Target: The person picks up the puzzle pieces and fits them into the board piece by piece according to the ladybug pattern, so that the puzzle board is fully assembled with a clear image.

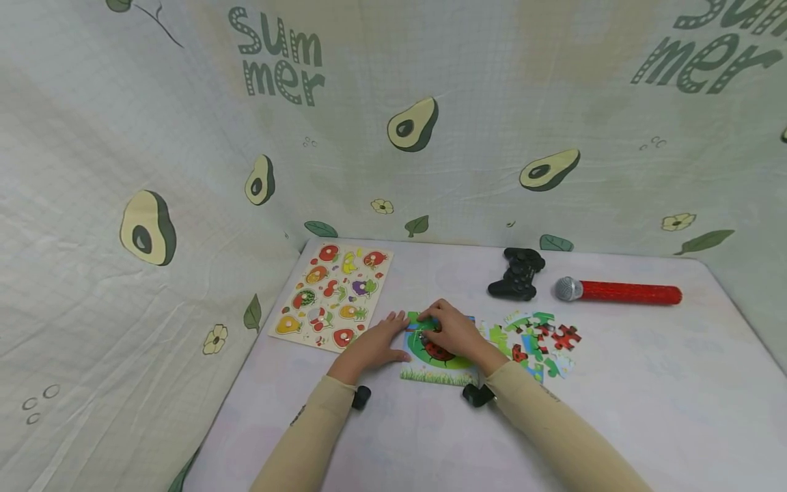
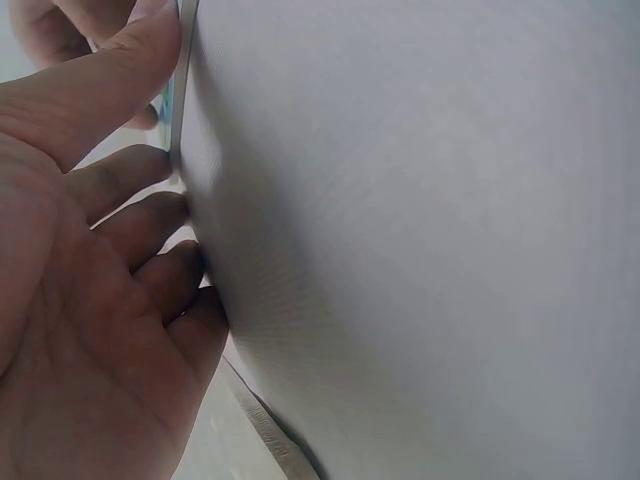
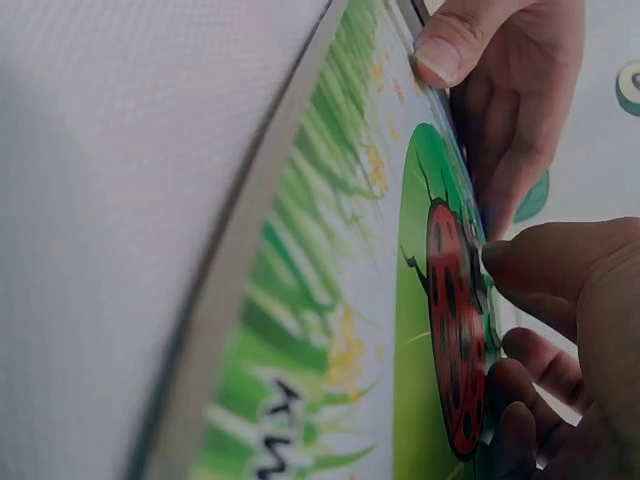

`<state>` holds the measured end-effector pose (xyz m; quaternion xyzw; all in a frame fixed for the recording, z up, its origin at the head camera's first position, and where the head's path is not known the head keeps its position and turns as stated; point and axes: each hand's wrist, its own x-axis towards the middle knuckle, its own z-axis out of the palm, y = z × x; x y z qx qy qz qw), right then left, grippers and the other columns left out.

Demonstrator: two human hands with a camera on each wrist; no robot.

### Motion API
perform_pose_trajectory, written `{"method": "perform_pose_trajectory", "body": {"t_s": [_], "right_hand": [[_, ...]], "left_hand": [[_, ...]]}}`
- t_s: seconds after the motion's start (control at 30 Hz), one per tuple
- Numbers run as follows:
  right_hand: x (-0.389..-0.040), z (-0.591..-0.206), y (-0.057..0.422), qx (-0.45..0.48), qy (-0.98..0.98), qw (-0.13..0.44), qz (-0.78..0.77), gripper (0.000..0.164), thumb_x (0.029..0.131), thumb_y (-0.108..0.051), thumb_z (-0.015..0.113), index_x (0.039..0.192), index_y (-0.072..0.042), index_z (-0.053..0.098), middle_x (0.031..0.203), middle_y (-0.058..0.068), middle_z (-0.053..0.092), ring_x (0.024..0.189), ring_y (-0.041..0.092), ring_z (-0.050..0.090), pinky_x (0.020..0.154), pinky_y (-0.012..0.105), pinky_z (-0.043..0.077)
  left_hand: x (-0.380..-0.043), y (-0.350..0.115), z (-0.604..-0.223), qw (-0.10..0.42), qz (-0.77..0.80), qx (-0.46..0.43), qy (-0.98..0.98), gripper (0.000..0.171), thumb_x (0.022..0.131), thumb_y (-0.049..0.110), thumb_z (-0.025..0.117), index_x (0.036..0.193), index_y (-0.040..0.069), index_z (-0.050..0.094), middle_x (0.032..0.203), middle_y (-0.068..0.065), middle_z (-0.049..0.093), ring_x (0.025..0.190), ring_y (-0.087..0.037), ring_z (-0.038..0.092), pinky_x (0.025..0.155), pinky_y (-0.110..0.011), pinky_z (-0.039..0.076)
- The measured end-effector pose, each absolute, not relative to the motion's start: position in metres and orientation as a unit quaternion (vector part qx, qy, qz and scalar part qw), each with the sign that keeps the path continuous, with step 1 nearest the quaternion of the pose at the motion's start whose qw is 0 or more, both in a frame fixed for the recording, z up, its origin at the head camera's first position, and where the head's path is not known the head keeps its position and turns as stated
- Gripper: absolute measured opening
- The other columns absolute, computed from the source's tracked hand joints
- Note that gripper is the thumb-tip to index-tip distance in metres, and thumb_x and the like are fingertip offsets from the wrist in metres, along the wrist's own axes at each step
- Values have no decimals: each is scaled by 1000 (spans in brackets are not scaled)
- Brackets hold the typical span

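Note:
A ladybug jigsaw board lies flat on the table, with grass along its near edge and a red ladybug on green. My left hand is at the board's left side, thumb at the edge and the other fingertips down on the table. Over the board's upper part, my right hand has its fingers bent and its thumb close above the ladybug. A small puzzle piece shows between thumb and fingers, partly hidden by them.
Loose puzzle pieces are spread right of the board on a second picture sheet. A fruit puzzle board lies at the back left. Behind the pieces are a black game controller and a red microphone. A printed cloth hangs behind the table.

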<state>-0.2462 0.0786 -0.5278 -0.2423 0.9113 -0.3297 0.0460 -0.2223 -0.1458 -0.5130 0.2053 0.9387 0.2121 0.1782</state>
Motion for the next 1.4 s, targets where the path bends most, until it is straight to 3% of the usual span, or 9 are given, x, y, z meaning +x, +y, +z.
{"method": "perform_pose_trajectory", "body": {"t_s": [0.37, 0.57, 1.4], "right_hand": [[-243, -529, 87, -225, 897, 66, -375, 31, 98, -25, 71, 128, -17, 69, 125, 7, 55, 91, 16, 59, 80, 41, 55], [-242, -531, 93, -210, 894, 72, -389, 30, 99, -23, 69, 128, -15, 68, 123, 7, 55, 86, 12, 54, 72, 33, 51], [-227, -520, 129, -243, 883, 74, -396, 28, 99, -16, 67, 125, -7, 68, 115, 7, 63, 89, 12, 59, 76, 33, 52]], "left_hand": [[-222, -146, -515, 179, 210, 207, 939, 83, 91, 44, 74, 159, 15, 36, 167, -6, 24, 155, -28, 18, 122, -49, 27], [-222, -145, -514, 180, 215, 207, 937, 83, 91, 43, 74, 159, 14, 36, 168, -6, 24, 155, -27, 17, 123, -49, 26], [-222, -146, -513, 175, 222, 206, 937, 84, 90, 41, 76, 159, 14, 37, 168, -5, 24, 155, -26, 17, 123, -47, 25]]}}
